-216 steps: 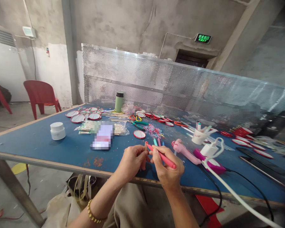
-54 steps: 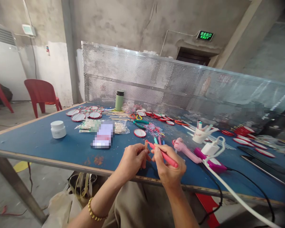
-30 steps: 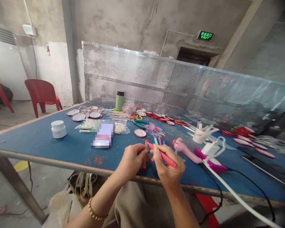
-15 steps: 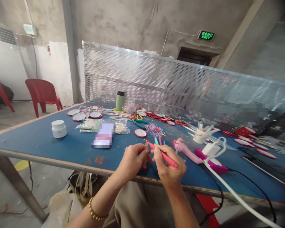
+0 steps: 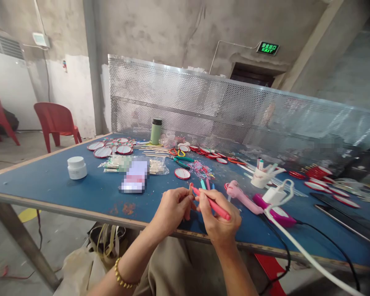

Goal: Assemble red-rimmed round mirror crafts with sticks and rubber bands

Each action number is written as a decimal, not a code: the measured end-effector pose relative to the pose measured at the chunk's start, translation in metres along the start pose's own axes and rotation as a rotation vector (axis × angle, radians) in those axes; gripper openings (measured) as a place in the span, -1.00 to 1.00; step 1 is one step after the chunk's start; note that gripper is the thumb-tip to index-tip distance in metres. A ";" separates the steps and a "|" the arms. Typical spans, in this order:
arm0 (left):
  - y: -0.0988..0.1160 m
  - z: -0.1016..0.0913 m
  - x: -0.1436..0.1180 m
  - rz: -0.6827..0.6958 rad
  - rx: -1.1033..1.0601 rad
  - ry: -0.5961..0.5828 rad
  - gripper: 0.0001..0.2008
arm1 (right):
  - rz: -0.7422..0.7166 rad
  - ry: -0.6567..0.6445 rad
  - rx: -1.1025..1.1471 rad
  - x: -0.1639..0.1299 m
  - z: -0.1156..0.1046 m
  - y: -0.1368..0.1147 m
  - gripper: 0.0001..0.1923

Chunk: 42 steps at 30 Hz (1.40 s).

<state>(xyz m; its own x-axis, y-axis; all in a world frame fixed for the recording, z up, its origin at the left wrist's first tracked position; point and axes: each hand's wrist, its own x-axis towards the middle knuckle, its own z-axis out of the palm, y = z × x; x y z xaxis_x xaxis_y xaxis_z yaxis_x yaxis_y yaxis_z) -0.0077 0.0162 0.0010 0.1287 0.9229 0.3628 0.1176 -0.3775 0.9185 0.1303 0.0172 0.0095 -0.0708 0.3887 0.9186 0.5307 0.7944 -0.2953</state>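
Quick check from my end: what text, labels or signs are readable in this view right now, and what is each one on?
"EXIT": green lit sign on the wall above the dark doorway; the characters above that word are too small to read.
Flat item on the blue table: pixelated, unreadable.
White jar: no legible label.
Green bottle: no legible text.
Red pen in the right hand: no print visible.

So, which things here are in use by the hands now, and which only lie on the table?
In use:
- left hand: small wooden stick
- right hand: red pen

Lying about:
- white jar
- green bottle
- scissors
- pink tool
- white charger
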 end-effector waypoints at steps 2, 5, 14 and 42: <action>-0.001 0.000 0.001 0.004 0.001 0.002 -0.69 | 0.000 0.002 -0.004 0.000 0.000 0.000 -0.89; -0.002 0.000 0.001 0.001 -0.005 0.002 -0.71 | -0.002 0.016 -0.014 -0.001 0.000 0.000 -0.89; -0.003 0.001 0.001 -0.009 -0.005 0.004 -0.72 | -0.004 0.021 -0.014 0.000 0.000 0.001 -0.89; -0.002 0.001 0.001 -0.006 -0.002 0.006 -0.70 | -0.026 -0.013 -0.005 0.001 -0.001 -0.002 -0.89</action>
<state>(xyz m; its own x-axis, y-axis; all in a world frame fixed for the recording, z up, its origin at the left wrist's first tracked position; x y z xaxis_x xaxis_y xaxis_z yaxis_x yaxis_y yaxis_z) -0.0070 0.0175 -0.0004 0.1219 0.9255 0.3585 0.1165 -0.3720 0.9209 0.1299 0.0162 0.0114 -0.0961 0.3739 0.9225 0.5330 0.8020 -0.2696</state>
